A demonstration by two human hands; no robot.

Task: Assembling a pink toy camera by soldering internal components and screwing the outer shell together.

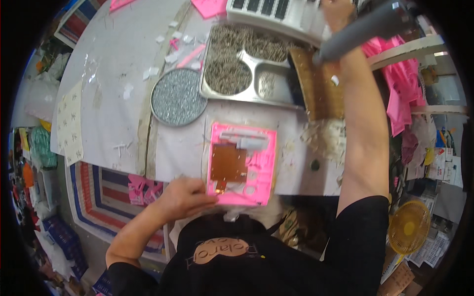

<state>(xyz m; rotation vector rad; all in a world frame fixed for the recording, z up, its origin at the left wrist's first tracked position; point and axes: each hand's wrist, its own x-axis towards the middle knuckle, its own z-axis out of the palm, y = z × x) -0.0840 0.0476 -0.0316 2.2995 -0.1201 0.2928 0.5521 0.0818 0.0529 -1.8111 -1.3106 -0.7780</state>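
A pink plastic housing (264, 170) lies on the table in front of me. In it are a copper-brown sheet (228, 164) and a grey-white bar-shaped part (252, 142) near its far side. My left hand (188, 198) has its fingers curled at the housing's near left corner, gripping the edge. My right arm is stretched far forward. My right hand (338, 14) is at the right side of a white tray (301, 19) with dark rectangular pieces. A grey cylindrical tool (365, 33) crosses in front of the right wrist, and the right fingers are too unclear to read.
Beyond the housing stand a round tin (179, 97) of small silvery pieces and a divided metal tray (234, 94) with many small metal parts. Brown cardboard (318, 89) leans at that tray's right. Pink sheets (395, 93) hang at right, near a yellow fan (409, 227).
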